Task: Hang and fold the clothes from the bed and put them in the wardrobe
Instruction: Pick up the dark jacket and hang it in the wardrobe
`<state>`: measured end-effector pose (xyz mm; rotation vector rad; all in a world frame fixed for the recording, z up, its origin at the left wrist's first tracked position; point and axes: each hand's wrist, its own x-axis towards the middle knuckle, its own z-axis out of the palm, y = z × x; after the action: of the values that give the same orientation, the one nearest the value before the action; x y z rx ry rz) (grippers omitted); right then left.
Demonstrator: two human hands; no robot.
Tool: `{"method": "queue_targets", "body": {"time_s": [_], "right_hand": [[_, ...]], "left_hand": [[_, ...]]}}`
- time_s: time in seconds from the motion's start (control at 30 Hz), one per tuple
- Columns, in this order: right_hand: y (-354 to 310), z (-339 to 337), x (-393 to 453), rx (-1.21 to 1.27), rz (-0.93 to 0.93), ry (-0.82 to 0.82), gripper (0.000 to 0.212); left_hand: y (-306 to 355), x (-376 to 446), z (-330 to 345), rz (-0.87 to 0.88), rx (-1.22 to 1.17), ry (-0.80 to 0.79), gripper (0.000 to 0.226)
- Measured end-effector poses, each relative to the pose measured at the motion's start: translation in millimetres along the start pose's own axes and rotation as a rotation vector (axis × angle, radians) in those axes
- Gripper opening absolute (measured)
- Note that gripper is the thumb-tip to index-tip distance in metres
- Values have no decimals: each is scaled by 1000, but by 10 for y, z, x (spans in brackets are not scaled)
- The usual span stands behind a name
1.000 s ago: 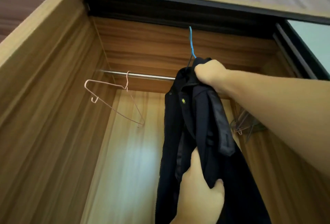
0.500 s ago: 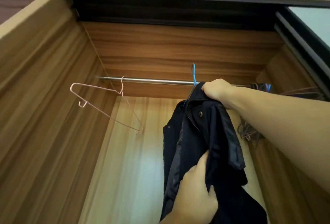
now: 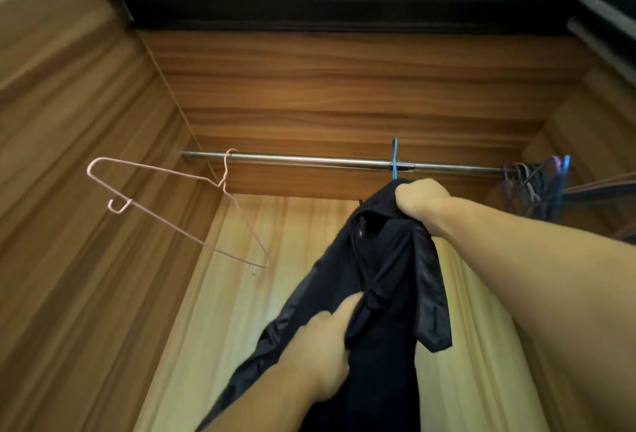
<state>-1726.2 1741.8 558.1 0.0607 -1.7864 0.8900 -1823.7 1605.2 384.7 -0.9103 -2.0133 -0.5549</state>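
view up into an open wooden wardrobe point(image 3: 86, 259) with a metal rail point(image 3: 309, 160) across it. the right hand point(image 3: 418, 202) has its grip closed around the collar of a dark jacket point(image 3: 385, 294), holding it just below the rail. the jacket's blue hanger point(image 3: 394, 158) has its hook over the rail. the left hand point(image 3: 323, 349) pinches the jacket's front edge lower down. an empty pink hanger point(image 3: 179, 211) hangs tilted at the rail's left end; a cluster of hangers point(image 3: 537, 187) sits at the right end.

Jacket point(image 3: 378, 294) hides blue hanger point(image 3: 394, 159) below its hook.
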Motion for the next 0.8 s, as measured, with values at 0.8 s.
{"method": "queue_targets", "body": {"time_s": [0.8], "right_hand": [[3,127,86,7,38,-13,24]], "left_hand": [[189,-179,161,-28,31,62,61]]}}
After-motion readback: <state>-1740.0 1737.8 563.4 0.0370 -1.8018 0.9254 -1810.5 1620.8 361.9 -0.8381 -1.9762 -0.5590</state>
